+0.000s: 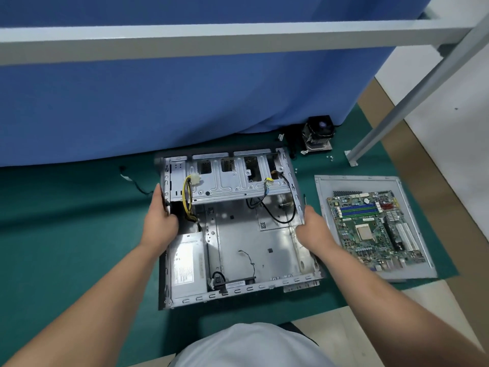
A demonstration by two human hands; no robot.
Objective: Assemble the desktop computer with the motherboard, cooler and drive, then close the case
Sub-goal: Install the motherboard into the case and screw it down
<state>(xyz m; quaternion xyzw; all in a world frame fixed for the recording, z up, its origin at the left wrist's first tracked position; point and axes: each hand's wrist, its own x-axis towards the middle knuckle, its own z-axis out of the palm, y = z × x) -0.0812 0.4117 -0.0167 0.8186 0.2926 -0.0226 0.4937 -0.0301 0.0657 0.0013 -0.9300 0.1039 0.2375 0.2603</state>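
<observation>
1. Head view: an open grey steel computer case [238, 234] lies flat on a dark green mat [79, 234], its interior facing up, with a person's arms reaching in from the bottom of the frame.
2. The left hand [161, 221] grips the case's left wall, fingers curled over the rim near the yellow-and-black cable bundle [188, 205].
3. The right hand [313, 226] holds the case's right wall, fingers wrapped over its edge beside a looping black cable [280, 215].
4. Inside the case, a silver boxy power supply with a white label [188, 263] sits in the near-left corner; a perforated metal drive cage [227, 178] spans the far end.
5. The green rectangular motherboard with blue memory slots [370, 226] rests on a flat grey metal side panel [412, 268] to the right of the case, just beside the right hand but apart from it.
6. The black fan-topped cooler with a metal heatsink [317, 136] stands on the mat beyond the case's far-right corner, against a blue cloth drape [185, 88].
7. A few small pale screws [329, 157] lie scattered near the cooler, close to the foot of a grey metal frame [397, 107].
</observation>
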